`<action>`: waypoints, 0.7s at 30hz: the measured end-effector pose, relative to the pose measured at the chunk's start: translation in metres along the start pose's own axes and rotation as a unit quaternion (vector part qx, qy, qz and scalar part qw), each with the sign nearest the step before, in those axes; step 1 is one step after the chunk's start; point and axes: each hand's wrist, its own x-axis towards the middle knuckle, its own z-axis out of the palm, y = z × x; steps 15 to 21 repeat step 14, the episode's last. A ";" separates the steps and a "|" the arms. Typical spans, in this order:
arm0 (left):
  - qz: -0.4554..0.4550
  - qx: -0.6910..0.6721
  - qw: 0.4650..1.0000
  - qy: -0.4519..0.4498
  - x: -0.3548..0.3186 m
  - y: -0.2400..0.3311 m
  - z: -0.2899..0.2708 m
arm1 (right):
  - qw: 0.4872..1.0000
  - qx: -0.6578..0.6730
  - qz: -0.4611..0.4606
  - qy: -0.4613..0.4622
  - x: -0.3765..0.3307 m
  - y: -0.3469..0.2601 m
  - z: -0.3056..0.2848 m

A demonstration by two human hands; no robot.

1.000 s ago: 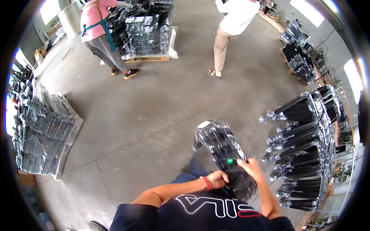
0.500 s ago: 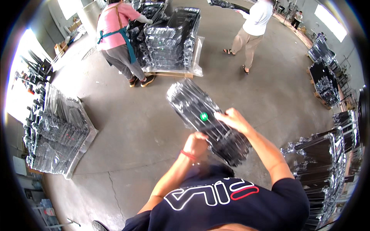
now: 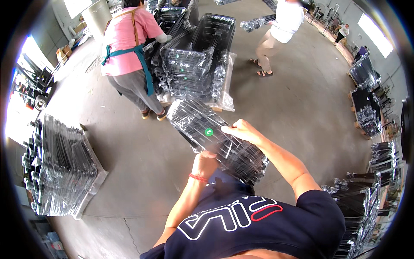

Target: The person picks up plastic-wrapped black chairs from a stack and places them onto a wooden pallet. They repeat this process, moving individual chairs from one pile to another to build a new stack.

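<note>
A long black bundle wrapped in clear plastic film hangs tilted in front of my body, its far end toward the upper left. A round green sticker shows on its upper face. My left hand grips the near left edge, its fingertips partly hidden by the bundle. My right hand is closed over the opposite edge, thumb and fingers near the sticker. What exactly is inside the wrap I cannot make out. Just beyond the bundle's far end stands a pallet stack of similar wrapped black bundles.
A person in pink bends over that stack. Another person in white stands to its right beside a wrapped bundle. Wrapped stacks on pallets stand at the left and right. A forklift is at the far left.
I have come closer to the far pallet stack, with the bundle still in both hands. The person in white has moved, and a wrapped bundle now shows beside them.
</note>
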 end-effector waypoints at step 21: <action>0.091 -0.094 0.984 0.119 0.182 0.120 -0.028 | 0.985 -0.105 -0.089 -0.105 0.268 -0.020 -0.047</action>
